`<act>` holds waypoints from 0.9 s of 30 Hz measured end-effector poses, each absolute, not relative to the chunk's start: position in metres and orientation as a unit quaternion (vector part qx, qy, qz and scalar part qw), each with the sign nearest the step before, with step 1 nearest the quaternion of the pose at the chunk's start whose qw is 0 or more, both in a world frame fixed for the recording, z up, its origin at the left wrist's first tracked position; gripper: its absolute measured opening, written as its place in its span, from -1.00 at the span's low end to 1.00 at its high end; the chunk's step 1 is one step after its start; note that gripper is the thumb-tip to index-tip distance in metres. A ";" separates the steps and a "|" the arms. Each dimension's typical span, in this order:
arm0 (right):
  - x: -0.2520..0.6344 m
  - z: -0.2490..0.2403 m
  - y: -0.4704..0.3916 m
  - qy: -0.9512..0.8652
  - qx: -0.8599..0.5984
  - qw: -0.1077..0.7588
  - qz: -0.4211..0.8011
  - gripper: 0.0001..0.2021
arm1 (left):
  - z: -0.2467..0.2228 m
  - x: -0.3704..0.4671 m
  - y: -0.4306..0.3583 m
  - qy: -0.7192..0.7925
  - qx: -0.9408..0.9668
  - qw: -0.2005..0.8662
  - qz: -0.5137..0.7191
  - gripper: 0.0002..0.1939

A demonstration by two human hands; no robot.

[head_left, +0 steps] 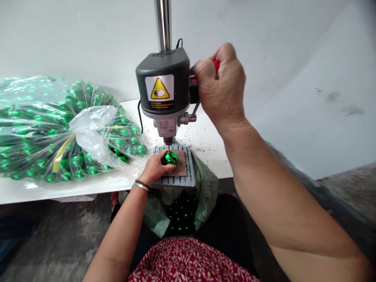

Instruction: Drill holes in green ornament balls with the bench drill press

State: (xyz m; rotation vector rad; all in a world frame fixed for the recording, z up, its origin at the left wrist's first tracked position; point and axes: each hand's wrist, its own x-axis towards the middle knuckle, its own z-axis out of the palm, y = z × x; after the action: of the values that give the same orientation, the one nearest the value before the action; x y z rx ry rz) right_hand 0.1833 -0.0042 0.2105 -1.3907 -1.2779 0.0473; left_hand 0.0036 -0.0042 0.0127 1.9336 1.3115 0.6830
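A shiny green ball (171, 158) rests on a brown board (181, 169) on the base plate (190, 172) of a small drill press (163, 84). My left hand (157, 166) grips the ball from the left, thumb in front and fingers behind. The thin drill bit (169, 148) comes down at the top of the ball; whether it has entered cannot be told. Up at the right of the machine head, my right hand (221, 82) is closed round the red-ended lever (216, 65).
A clear plastic bag (94, 121) full of similar green balls lies on the white table (129, 111) at the left. Dark shavings are scattered round the base. Below the table edge, a green woven sack (207, 192) hangs open with green balls inside. A wall stands behind.
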 end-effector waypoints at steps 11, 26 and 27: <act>0.184 0.207 -0.001 -0.534 -0.587 0.608 0.016 -0.76 | 0.009 0.006 -0.005 0.521 0.737 0.337 0.268 -0.43; 0.189 0.172 -0.063 -0.623 -0.561 0.527 -0.140 -0.90 | 0.008 0.003 -0.005 0.500 0.748 0.348 0.263 -0.55; 0.189 0.170 -0.065 -0.626 -0.571 0.513 -0.137 -0.90 | 0.008 0.003 -0.005 0.499 0.749 0.348 0.263 -0.55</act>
State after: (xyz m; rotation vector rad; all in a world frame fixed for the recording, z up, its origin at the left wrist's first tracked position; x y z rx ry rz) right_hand 0.1891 -0.0654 0.1702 -1.3735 -1.5067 -0.3302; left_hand 0.0033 -0.0050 0.0077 1.9424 1.2938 0.6824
